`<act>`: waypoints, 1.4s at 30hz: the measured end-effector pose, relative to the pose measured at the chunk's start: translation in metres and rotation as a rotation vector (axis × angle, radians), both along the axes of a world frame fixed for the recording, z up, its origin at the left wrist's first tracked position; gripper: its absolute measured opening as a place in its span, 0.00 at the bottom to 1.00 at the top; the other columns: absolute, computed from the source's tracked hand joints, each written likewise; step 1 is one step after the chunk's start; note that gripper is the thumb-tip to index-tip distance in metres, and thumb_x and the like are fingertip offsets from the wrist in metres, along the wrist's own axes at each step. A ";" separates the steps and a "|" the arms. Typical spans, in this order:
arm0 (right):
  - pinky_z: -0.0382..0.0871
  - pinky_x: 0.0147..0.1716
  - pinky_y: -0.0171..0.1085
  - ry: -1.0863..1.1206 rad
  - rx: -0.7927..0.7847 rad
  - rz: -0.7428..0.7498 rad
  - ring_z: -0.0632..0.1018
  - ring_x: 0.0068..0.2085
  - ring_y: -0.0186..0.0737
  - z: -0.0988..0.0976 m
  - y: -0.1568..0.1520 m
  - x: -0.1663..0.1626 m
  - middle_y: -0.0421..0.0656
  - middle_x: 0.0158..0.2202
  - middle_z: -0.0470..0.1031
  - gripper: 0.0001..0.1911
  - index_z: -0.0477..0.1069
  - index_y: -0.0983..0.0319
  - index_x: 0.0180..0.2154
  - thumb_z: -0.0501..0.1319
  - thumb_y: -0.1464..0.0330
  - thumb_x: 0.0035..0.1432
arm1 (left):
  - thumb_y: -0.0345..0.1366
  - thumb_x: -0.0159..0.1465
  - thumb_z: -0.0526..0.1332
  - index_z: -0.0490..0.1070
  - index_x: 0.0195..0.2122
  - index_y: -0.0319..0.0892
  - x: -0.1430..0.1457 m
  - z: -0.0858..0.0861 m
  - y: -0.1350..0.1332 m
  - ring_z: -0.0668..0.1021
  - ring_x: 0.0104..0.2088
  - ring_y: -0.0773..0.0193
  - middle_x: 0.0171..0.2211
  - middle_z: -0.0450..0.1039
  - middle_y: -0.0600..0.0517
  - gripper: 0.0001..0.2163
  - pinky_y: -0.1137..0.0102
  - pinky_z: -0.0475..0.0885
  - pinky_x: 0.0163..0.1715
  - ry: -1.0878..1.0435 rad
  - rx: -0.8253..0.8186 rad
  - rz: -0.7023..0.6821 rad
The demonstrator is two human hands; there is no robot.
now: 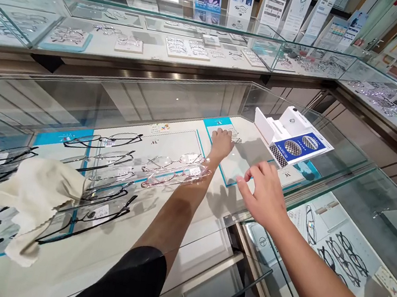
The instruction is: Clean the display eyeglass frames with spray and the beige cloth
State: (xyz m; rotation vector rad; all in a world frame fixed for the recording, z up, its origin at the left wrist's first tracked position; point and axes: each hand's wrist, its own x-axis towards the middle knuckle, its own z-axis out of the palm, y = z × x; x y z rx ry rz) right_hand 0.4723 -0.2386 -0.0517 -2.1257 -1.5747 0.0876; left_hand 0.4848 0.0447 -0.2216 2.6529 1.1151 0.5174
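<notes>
My left hand (222,143) reaches inside the glass display case, its forearm passing under the glass top. Its fingers are curled on a thin-framed pair of eyeglasses (237,137), partly hidden by the hand, on a white and blue display board (228,173). My right hand (264,194) is nearer me, by the case's right side, with thumb and fingers loosely bent, a gap between them and nothing visible in them. Above my left forearm, a pink-rimmed pair of eyeglasses (163,180) and a thin metal-rimmed pair (158,162) rest on the glass top.
A cream cleaning cloth (39,188) lies among several dark-framed eyeglasses (105,214) at left. A white and blue display stand (298,147) stands at the far right of the case. Another glass case (349,242) with eyeglasses adjoins at right. Glass counters (152,61) run along the back.
</notes>
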 end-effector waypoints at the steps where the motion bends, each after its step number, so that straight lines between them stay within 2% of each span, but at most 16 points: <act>1: 0.71 0.52 0.55 0.001 -0.003 -0.001 0.73 0.50 0.58 0.000 0.000 0.000 0.50 0.47 0.76 0.13 0.68 0.56 0.38 0.58 0.58 0.76 | 0.41 0.76 0.60 0.77 0.62 0.39 -0.001 0.000 0.001 0.70 0.67 0.31 0.61 0.79 0.30 0.17 0.43 0.61 0.66 -0.002 0.000 0.001; 6: 0.71 0.53 0.55 -0.014 -0.011 -0.013 0.74 0.50 0.58 0.000 0.000 0.000 0.50 0.47 0.76 0.12 0.68 0.55 0.38 0.60 0.58 0.76 | 0.46 0.78 0.60 0.74 0.64 0.39 -0.004 -0.005 0.010 0.70 0.68 0.31 0.63 0.77 0.30 0.21 0.41 0.58 0.69 -0.036 -0.024 0.023; 12: 0.71 0.53 0.54 -0.008 -0.016 -0.016 0.74 0.51 0.57 0.000 -0.001 0.001 0.49 0.47 0.76 0.12 0.69 0.55 0.38 0.59 0.57 0.76 | 0.47 0.78 0.60 0.75 0.62 0.46 -0.015 -0.010 0.022 0.71 0.70 0.33 0.64 0.77 0.35 0.17 0.42 0.60 0.71 -0.138 -0.057 -0.002; 14: 0.71 0.53 0.54 0.002 -0.021 -0.020 0.74 0.51 0.57 0.000 -0.001 0.001 0.49 0.47 0.76 0.13 0.69 0.55 0.38 0.59 0.57 0.77 | 0.45 0.78 0.61 0.73 0.64 0.46 -0.024 -0.010 0.026 0.72 0.70 0.36 0.66 0.76 0.37 0.17 0.44 0.63 0.71 -0.266 -0.097 0.093; 16: 0.71 0.53 0.55 0.012 -0.025 -0.022 0.74 0.51 0.57 0.001 0.000 0.001 0.49 0.47 0.76 0.13 0.69 0.55 0.38 0.59 0.57 0.77 | 0.39 0.76 0.61 0.70 0.66 0.46 -0.035 -0.011 0.031 0.75 0.69 0.42 0.66 0.75 0.38 0.19 0.49 0.67 0.70 -0.399 -0.193 0.251; 19: 0.71 0.53 0.55 0.019 -0.017 -0.021 0.74 0.51 0.58 0.001 0.000 0.001 0.49 0.47 0.77 0.12 0.69 0.55 0.38 0.59 0.57 0.76 | 0.33 0.73 0.61 0.72 0.64 0.45 -0.051 -0.012 0.036 0.80 0.63 0.48 0.61 0.79 0.40 0.19 0.56 0.73 0.64 -0.444 -0.326 0.398; 22: 0.72 0.53 0.54 0.016 0.008 -0.018 0.74 0.51 0.57 -0.001 0.000 0.002 0.49 0.47 0.77 0.12 0.69 0.55 0.38 0.60 0.58 0.76 | 0.35 0.72 0.63 0.77 0.55 0.46 -0.058 -0.015 0.038 0.84 0.56 0.50 0.52 0.84 0.43 0.12 0.59 0.76 0.59 -0.409 -0.401 0.390; 25: 0.72 0.53 0.54 0.009 0.034 -0.016 0.74 0.50 0.57 -0.004 -0.001 0.003 0.49 0.46 0.77 0.12 0.69 0.55 0.37 0.59 0.59 0.77 | 0.37 0.72 0.65 0.80 0.51 0.46 -0.058 -0.017 0.036 0.85 0.55 0.49 0.51 0.86 0.44 0.09 0.60 0.77 0.56 -0.381 -0.457 0.381; 31: 0.72 0.52 0.53 0.017 0.038 -0.018 0.74 0.51 0.56 -0.004 -0.002 0.003 0.49 0.46 0.76 0.12 0.69 0.55 0.37 0.59 0.59 0.77 | 0.36 0.74 0.63 0.80 0.47 0.46 -0.055 -0.016 0.034 0.84 0.54 0.49 0.50 0.87 0.44 0.06 0.60 0.73 0.52 -0.349 -0.501 0.410; 38: 0.72 0.51 0.54 0.026 0.029 -0.023 0.74 0.50 0.57 -0.002 -0.001 0.002 0.49 0.45 0.76 0.12 0.69 0.55 0.37 0.60 0.58 0.76 | 0.37 0.79 0.62 0.80 0.49 0.42 -0.052 -0.017 0.043 0.75 0.48 0.54 0.50 0.85 0.44 0.07 0.59 0.66 0.49 -0.338 -0.508 0.432; 42: 0.72 0.51 0.53 0.018 0.030 -0.023 0.75 0.50 0.57 -0.002 -0.002 0.002 0.49 0.45 0.76 0.13 0.69 0.55 0.36 0.60 0.59 0.76 | 0.36 0.80 0.61 0.79 0.50 0.42 -0.050 -0.017 0.050 0.73 0.46 0.54 0.49 0.83 0.44 0.07 0.57 0.65 0.49 -0.327 -0.494 0.445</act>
